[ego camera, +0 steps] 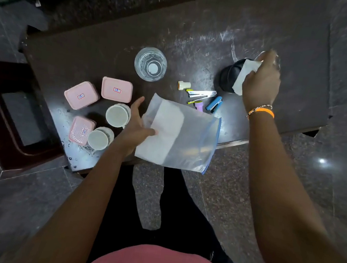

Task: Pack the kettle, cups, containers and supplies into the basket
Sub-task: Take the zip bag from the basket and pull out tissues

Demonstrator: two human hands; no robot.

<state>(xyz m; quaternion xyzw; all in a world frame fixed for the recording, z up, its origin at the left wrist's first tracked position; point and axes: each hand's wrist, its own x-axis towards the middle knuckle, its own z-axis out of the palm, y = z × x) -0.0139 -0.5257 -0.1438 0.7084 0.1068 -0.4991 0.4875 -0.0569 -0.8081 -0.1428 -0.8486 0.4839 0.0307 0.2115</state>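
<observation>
Dark scratched worktop (90, 57) on stone floor | your left hand (135, 127) pinches zip bag (180, 136) at frame centre | right hand (260, 85) clutches white tissue (243, 74) against black kettle (228, 77), upper right | cups (117, 115), pink containers (116, 89) centre-left, unpacked | basket unseen | next: bag tissue, probably.

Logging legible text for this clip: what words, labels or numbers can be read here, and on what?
None can be read.
Far pink box: lid sticker, red frame, blue marks, too blurred.
Left pink box: same sticker, too blurred.
Near pink box: same sticker, too blurred.
Stapler, bag, glass: no text shows.
</observation>
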